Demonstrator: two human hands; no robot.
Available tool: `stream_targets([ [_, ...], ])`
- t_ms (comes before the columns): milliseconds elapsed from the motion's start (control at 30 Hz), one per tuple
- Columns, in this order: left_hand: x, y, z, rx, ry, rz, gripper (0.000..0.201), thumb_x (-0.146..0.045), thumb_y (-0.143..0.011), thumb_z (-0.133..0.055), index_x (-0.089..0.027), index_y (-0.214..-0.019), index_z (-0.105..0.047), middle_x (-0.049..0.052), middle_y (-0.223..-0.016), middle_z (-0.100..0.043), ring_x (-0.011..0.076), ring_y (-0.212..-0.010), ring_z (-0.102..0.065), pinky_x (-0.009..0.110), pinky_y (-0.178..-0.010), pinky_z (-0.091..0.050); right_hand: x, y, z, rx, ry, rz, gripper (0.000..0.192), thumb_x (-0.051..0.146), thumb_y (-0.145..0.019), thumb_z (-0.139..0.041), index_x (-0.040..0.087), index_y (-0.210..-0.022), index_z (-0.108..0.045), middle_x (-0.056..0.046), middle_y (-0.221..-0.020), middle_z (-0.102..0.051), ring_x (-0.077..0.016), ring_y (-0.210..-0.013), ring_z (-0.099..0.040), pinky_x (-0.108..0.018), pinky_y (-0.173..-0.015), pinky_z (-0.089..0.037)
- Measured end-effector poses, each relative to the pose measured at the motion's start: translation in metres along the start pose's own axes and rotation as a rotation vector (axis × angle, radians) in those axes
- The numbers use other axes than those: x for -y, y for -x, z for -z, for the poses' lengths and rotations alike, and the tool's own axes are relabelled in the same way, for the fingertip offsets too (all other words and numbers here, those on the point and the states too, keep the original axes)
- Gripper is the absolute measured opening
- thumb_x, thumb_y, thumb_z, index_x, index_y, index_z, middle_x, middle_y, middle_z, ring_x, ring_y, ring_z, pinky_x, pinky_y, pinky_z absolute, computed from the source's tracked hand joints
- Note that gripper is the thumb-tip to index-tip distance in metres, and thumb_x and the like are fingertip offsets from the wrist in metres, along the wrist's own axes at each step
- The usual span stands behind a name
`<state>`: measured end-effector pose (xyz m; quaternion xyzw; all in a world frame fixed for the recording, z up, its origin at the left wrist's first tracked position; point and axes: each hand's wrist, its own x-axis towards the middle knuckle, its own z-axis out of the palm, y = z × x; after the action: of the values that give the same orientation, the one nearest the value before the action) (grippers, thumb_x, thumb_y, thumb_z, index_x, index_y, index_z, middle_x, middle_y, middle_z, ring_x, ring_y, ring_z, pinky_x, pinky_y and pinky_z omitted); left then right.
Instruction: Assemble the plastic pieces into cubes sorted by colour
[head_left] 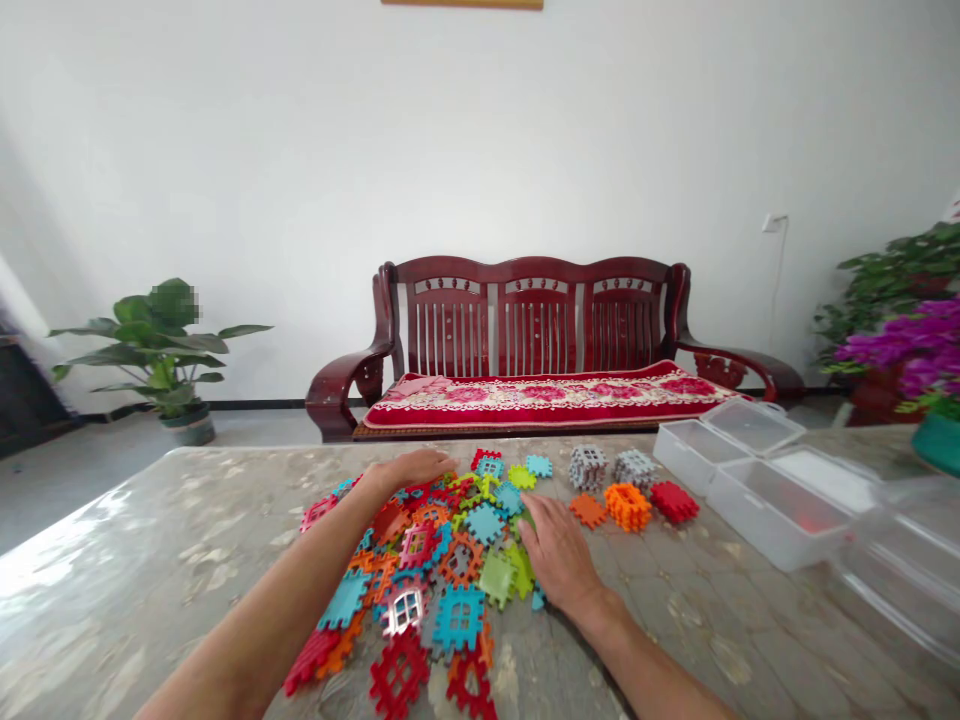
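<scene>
A heap of flat, toothed plastic building tiles (450,560) in red, orange, blue, green and pink is spread over the marbled table (150,560). My left hand (409,470) lies palm down on the far left of the heap, fingers spread. On the heap's right side rests my right hand (555,552), fingertips touching a green tile (525,520). Neither hand visibly grips a piece. To the right of the heap stand sorted stacks: two grey (587,466), one orange (628,505), one red (673,501).
Clear plastic boxes (757,505) with lids stand at the table's right. Behind the table is a dark red wooden bench (536,350) with a red cushion. A potted plant (169,355) stands on the floor at left, purple flowers (911,350) at right.
</scene>
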<state>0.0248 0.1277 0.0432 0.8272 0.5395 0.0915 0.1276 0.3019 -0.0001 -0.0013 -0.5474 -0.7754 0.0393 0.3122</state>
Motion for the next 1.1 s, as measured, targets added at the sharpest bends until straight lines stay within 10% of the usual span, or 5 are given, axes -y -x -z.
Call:
stream_targets([
  [367, -0.092, -0.051, -0.040, 0.120, -0.038, -0.189, 0.061, -0.060, -0.095, -0.033, -0.030, -0.148, -0.041, 0.010, -0.160, -0.030, 0.0343, -0.146, -0.026, 0.057, -0.114, -0.021, -0.001, -0.001, -0.001, -0.023, 0.028, 0.012, 0.037, 0.026, -0.095, -0.043, 0.021, -0.128, -0.059, -0.009, -0.124, -0.065, -0.0242, -0.116, -0.057, -0.038, -0.102, -0.041],
  [567, -0.096, -0.042, -0.032, 0.205, -0.068, -0.219, 0.060, -0.063, -0.093, -0.034, -0.033, -0.144, -0.048, 0.007, -0.151, -0.047, 0.0327, -0.139, -0.040, 0.054, -0.113, -0.027, 0.000, -0.001, -0.001, -0.017, 0.038, 0.013, 0.036, 0.025, -0.095, -0.044, 0.020, -0.128, -0.059, -0.009, -0.123, -0.066, -0.0237, -0.115, -0.057, -0.037, -0.101, -0.041],
  [1100, -0.076, 0.102, -0.009, -0.137, -0.110, -0.070, 0.055, -0.061, -0.094, -0.037, -0.039, -0.144, -0.044, 0.004, -0.157, -0.037, 0.0316, -0.148, -0.022, 0.057, -0.118, -0.010, -0.004, 0.001, -0.002, -0.064, 0.026, 0.106, 0.037, 0.027, -0.095, -0.043, 0.018, -0.127, -0.060, -0.011, -0.123, -0.066, -0.0239, -0.115, -0.056, -0.040, -0.101, -0.042],
])
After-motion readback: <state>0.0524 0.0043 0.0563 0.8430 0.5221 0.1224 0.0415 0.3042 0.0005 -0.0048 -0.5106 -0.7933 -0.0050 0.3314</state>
